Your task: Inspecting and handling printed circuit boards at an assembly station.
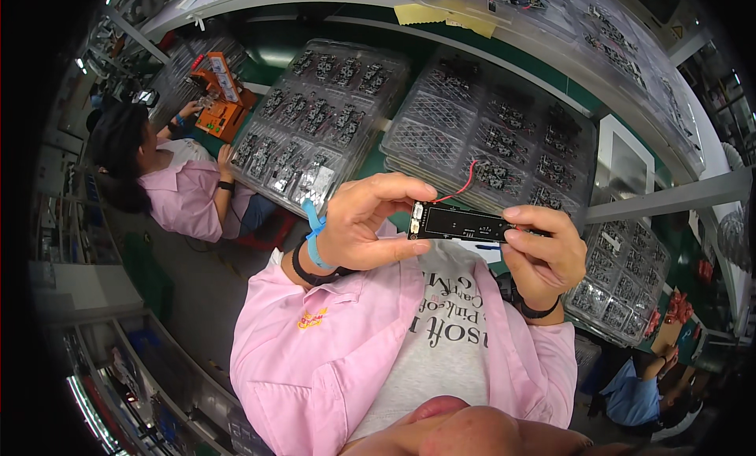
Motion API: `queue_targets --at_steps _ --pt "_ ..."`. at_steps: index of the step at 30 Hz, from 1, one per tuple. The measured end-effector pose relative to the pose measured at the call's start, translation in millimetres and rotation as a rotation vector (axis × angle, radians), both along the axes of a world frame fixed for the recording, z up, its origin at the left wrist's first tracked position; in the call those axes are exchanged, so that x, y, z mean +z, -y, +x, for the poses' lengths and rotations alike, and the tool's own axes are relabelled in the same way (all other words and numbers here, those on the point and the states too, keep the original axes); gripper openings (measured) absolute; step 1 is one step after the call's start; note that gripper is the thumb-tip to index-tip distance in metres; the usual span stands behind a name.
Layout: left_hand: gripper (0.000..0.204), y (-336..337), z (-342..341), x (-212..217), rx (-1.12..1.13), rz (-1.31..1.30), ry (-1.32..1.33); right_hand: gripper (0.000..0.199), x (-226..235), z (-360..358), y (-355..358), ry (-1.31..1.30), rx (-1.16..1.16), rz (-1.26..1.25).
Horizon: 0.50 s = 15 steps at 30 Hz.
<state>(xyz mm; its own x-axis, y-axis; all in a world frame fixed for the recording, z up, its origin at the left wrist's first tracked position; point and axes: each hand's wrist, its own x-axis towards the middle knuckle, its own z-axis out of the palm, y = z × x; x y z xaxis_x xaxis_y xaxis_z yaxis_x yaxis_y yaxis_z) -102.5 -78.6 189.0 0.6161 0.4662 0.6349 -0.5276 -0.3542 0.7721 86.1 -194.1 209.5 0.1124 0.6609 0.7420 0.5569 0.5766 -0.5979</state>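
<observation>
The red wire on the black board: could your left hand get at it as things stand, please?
Probably yes. The left hand already pinches the black board at the end where the red wire loops up, and nothing covers the wire; the right hand holds the other end.

A long green tabletop curves across the upper part of the view, edged by a pale metal rail. Clear plastic trays with many small compartments lie stacked on it, and more trays sit lower at the right. An orange fixture stands at the tabletop's left end, where a seated co-worker in a pink shirt works. Yellow paper notes hang on an upper shelf holding further clear trays. At the left, shelving carries bins (their contents too small to tell). The floor is dark grey. Strip lights glow at the lower left rim.
</observation>
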Motion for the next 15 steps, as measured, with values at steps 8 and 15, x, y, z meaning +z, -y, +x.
queue_targets --at_steps 8,15 --pt "0.052 -0.7 3.0 3.1 -0.018 -0.095 -0.064 0.02 4.1 6.7 -15.5 0.103 0.03 0.067" --pt "0.05 -5.0 1.8 1.1 -0.031 -0.093 -0.106 0.024 1.5 14.3 -7.1 0.122 0.121 -0.102"
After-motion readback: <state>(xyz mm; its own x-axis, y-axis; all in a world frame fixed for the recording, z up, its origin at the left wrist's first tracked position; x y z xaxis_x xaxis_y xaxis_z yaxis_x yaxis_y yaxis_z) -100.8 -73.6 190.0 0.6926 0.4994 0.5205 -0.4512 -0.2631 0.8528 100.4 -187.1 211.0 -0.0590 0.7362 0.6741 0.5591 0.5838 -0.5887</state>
